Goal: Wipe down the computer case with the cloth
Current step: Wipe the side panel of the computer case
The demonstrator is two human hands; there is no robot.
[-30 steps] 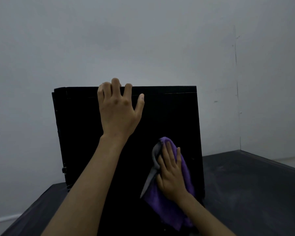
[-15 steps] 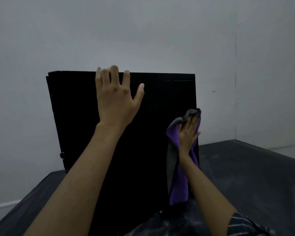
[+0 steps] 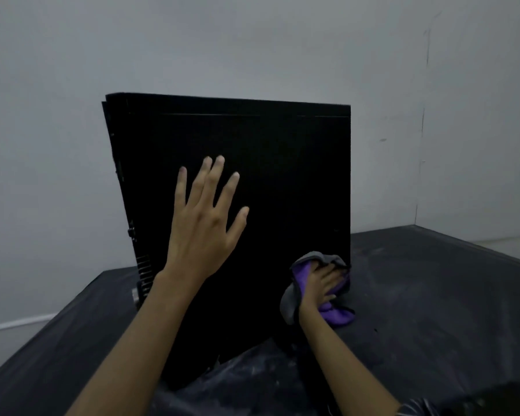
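- Computer case (image 3: 282, 181), black, is standing upright near the tabletop's (image 3: 433, 295) back edge.
- Left hand (image 3: 204, 223) is resting flat, fingers spread, on its side panel.
- Right hand (image 3: 320, 285) is pressing the purple cloth (image 3: 336, 315), fingers extended, at the lower right corner.
- Bracing firmly should be keeping the case steady.

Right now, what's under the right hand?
The purple-and-grey cloth, pressed by the right hand against the black case. The case beneath the cloth is covered.

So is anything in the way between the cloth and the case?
Nothing visible. The right hand already presses the purple cloth against the computer case at its lower right corner; the left hand lies spread farther left.
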